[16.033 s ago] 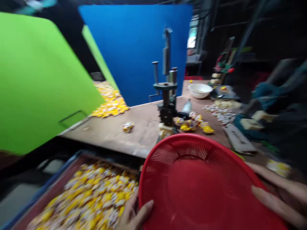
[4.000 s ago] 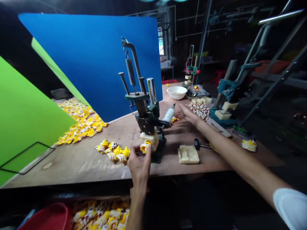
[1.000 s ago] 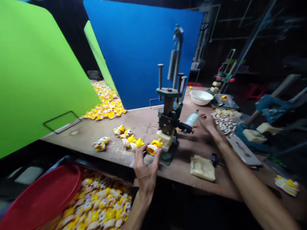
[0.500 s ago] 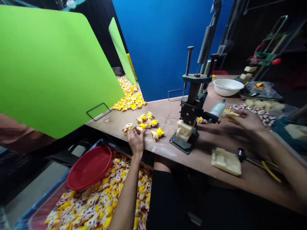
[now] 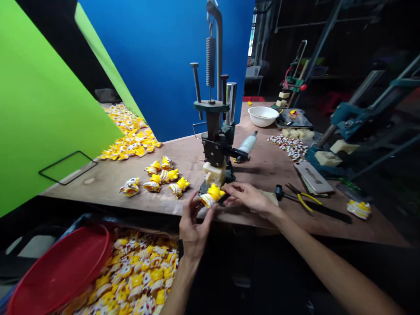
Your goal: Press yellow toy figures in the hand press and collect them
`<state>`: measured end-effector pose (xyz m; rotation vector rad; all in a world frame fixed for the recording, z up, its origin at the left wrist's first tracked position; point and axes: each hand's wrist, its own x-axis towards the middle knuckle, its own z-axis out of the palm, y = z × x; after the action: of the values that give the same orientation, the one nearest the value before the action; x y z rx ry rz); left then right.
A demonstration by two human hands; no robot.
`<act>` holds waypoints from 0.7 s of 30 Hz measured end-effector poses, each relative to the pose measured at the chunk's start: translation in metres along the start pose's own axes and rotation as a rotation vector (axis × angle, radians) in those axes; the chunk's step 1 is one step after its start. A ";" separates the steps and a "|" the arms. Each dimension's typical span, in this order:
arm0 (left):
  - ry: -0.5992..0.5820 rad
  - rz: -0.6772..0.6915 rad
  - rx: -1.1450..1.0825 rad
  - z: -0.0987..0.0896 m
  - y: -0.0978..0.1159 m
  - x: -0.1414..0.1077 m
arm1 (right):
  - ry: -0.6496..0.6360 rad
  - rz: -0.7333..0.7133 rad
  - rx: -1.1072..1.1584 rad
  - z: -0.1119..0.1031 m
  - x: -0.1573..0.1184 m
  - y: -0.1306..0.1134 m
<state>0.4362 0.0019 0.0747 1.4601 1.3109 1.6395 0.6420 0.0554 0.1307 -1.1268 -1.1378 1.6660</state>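
Note:
My left hand (image 5: 193, 225) grips a small yellow-and-white striped plastic figure (image 5: 211, 195) between thumb and fingers, just in front of the bench press (image 5: 215, 148). Close to the figure's right side is my right hand (image 5: 247, 199), its fingers curled together; whatever they hold is hidden. A cream block (image 5: 214, 173) sits in the press above its base, partly behind the figure. Several similar figures (image 5: 169, 175) lie on the table to the left of the press. A clear bottle (image 5: 248, 143) is mounted slantwise at the press's right side.
A hammer (image 5: 279, 192) and yellow-handled pliers (image 5: 305, 199) lie right of my right hand. Another striped figure (image 5: 359, 210) rests near the table's right end. Below the left edge, a red basin (image 5: 62, 271) sits over a bin of figures (image 5: 138, 267). A white bowl (image 5: 263, 116) stands farther back.
The view has turned right. My right hand has come from beside the bottle, where it held a yellow-and-white piece, to the press front. My left hand has lifted a figure from the table group.

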 end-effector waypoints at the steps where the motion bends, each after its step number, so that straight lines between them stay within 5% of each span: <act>1: 0.048 -0.002 -0.003 0.003 -0.003 0.008 | 0.051 -0.022 0.008 -0.008 0.002 -0.001; 8: 0.139 0.039 0.100 0.046 -0.004 0.052 | 0.304 -0.158 0.096 -0.079 0.011 -0.036; 11: 0.133 0.049 0.201 0.050 -0.002 0.054 | 0.368 -0.175 0.307 -0.103 0.036 -0.071; 13: 0.140 0.074 0.211 0.049 -0.004 0.053 | 0.296 -0.108 0.463 -0.108 0.057 -0.105; 15: 0.153 0.106 0.199 0.051 -0.009 0.052 | 0.211 -0.118 0.551 -0.099 0.071 -0.149; 18: 0.110 0.050 0.193 0.056 -0.017 0.055 | 0.155 -0.365 0.554 -0.057 0.061 -0.209; 21: 0.096 -0.075 0.294 0.061 -0.021 0.051 | 0.053 -0.621 0.337 0.007 0.016 -0.213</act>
<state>0.4784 0.0726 0.0702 1.4910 1.6983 1.5339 0.6587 0.1261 0.3313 -0.5239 -0.9916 1.2624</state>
